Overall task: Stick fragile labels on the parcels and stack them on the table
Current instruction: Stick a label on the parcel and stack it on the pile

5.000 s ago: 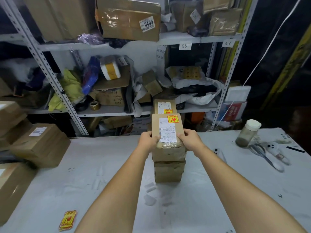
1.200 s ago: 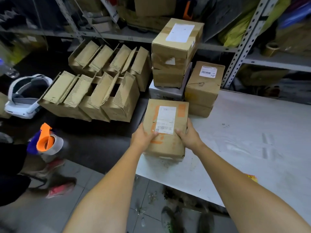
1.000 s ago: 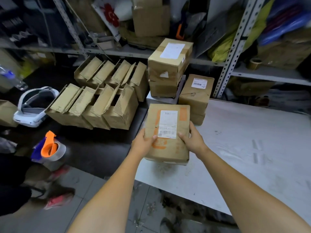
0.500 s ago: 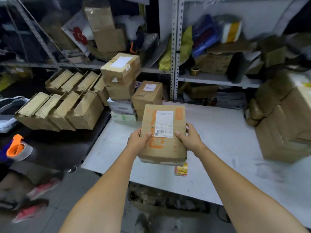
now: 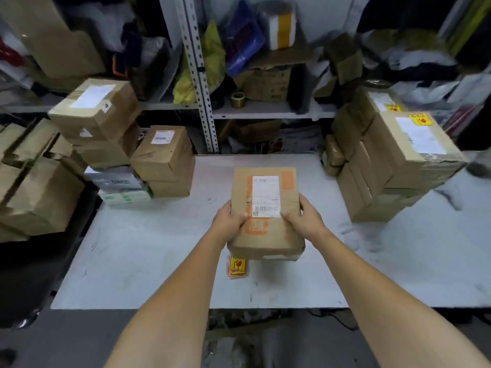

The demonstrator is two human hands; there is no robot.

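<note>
A person grips a brown parcel [image 5: 265,208], left hand [image 5: 228,221] and right hand [image 5: 305,220] curled round its sides, white table [image 5: 159,248] beneath. Fragile labels [image 5: 237,266] peek from under its near left corner; best set it down clear of them.

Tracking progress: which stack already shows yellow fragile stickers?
The right stack, at its top; the left stack and the held parcel show only white labels.

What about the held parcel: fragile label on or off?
Off. The parcel shows only a white shipping label on top; yellow fragile stickers lie on the table near it.
</note>
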